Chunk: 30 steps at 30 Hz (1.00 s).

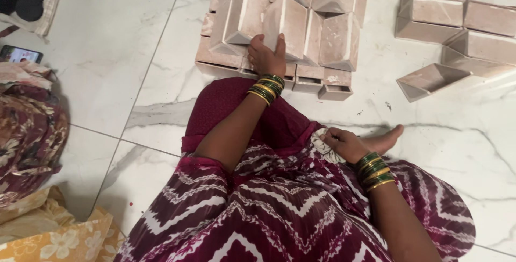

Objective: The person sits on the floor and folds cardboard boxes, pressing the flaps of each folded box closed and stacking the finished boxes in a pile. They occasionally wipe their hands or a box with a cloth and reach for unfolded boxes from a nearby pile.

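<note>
I am looking down over a lap in maroon zigzag cloth, and the left hand is reaching straight ahead — toward twelve o'clock — onto the stack of pinkish folded boxes on the white marble floor. The fingers are curling over the near lower edge of one tilted box, thumb on its right side, so the hand is closing on that box rather than lying flat on it. The box is sitting at the front of the stack, directly beyond the wrist and its green and gold bangles; its long axis is running from about seven o'clock up to one o'clock, leaning away from me.

The right hand is resting low on the lap at about four o'clock from the left hand, loosely curled with the fingers tucked in; I cannot tell whether it is pinching the cloth or holding nothing. It is lying just beside a bare foot and well apart from the stack — the left hand is plainly the nearer one, already touching.

A second loose group of boxes is lying out at two o'clock, apart from both hands. A phone is lying on the floor at nine o'clock, near a heap of flowered fabric.
</note>
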{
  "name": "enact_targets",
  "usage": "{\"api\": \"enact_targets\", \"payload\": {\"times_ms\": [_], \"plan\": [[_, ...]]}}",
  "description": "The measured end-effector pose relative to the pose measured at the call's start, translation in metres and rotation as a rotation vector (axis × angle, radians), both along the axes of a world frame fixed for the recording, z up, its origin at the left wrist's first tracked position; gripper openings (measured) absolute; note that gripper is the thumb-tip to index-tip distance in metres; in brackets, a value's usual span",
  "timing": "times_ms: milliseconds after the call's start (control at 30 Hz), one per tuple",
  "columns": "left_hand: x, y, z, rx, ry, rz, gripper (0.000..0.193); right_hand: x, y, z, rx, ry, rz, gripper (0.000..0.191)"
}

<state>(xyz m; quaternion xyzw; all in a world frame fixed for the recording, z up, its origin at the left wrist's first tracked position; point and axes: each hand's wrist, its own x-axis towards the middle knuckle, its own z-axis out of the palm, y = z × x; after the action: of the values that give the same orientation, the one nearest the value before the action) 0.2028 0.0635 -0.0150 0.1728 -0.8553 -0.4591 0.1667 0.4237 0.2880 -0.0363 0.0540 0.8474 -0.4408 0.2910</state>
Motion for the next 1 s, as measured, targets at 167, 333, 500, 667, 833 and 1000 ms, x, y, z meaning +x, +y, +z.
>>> {"api": "enact_targets", "payload": {"times_ms": [167, 333, 500, 667, 833, 1000], "plan": [[0.004, 0.008, 0.001, -0.013, -0.017, 0.026, 0.07, 0.0, 0.004, -0.005, 0.0, 0.006, 0.021, 0.037], [0.005, 0.013, 0.0, -0.033, -0.001, 0.034, 0.072, -0.001, 0.006, -0.006, 0.02, 0.009, 0.026, 0.039], [0.009, 0.014, 0.002, -0.016, 0.029, 0.027, 0.077, 0.0, 0.007, -0.006, 0.019, 0.006, 0.006, 0.04], [0.022, 0.009, 0.015, -0.103, 0.01, -0.046, 0.082, 0.002, 0.009, -0.006, -0.011, 0.026, -0.011, 0.04], [0.037, -0.012, 0.026, -0.317, 0.172, -0.281, 0.09, 0.003, 0.008, -0.003, 0.014, 0.033, -0.009, 0.041], [0.028, -0.03, 0.026, -0.651, 0.283, -0.491, 0.084, 0.003, 0.007, -0.001, 0.021, 0.02, -0.012, 0.038]]}}
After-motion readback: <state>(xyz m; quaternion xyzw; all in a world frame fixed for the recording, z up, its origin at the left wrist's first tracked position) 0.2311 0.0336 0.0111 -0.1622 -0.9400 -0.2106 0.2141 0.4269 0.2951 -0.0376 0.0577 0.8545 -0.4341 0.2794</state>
